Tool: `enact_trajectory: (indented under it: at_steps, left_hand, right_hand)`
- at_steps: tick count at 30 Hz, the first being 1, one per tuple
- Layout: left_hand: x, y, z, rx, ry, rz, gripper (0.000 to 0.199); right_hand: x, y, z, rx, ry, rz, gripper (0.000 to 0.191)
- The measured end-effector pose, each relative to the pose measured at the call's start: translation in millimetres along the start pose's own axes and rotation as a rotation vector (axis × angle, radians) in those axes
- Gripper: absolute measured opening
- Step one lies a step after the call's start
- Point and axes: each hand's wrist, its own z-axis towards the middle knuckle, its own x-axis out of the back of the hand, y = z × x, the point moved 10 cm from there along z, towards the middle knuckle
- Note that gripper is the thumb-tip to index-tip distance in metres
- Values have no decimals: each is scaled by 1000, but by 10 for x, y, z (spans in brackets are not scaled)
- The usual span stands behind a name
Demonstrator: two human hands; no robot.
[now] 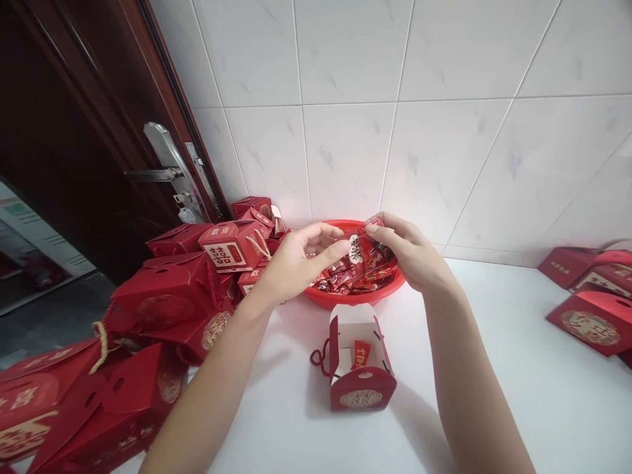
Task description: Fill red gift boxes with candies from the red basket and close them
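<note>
- I see the right hand [409, 253] pinching a shiny wrapper [374, 224] above the round plastic basket [353, 300], near the desk [494, 355]'s back edge.
- The left hand [301, 260] curves over the basket's left rim, fingers parted.
- Before the basket stands an open card box [363, 399], one red sweet [362, 353] inside.
- Smooth red boxes [160, 293] crowd the desk's left edge.

Character 囍 [222, 256] on stacked red box [239, 245]
</note>
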Motion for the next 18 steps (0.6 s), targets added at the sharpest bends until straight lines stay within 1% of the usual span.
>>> enact_trajectory:
  at_steps: [2, 4, 7, 11, 15, 16, 17, 18]
  left_hand:
    - [-13, -14, 3, 1, 4, -22, 40]
    - [-25, -11, -9, -1, -5, -21, 37]
    - [-58, -12, -55, 34, -42, 32, 31]
    - [-295, 1, -173, 53, -221, 197, 25]
    - [-545, -58, -303, 69, -402, 376, 24]
    - [-577, -72, -322, 72, -432, 401, 23]
    - [-580, -74, -325, 71, -435, 412, 21]
    - [-545, -55, -306, 64, -400, 401, 20]
  right_hand:
    - [-54, -36, -40, -3, -37, -61, 29]
    - [-60, -89, -76, 9, -41, -124, 31]
    - [43, -199, -116, 54, 30, -184, 28]
    - [198, -292, -159, 75, 121, -159, 22]
    - [226, -370, -208, 94, 141, -152, 22]
    - [212, -392, -220, 104, 136, -165, 22]
    - [189, -409, -231, 110, 124, -183, 22]
    - [161, -421, -241, 113, 110, -198, 23]
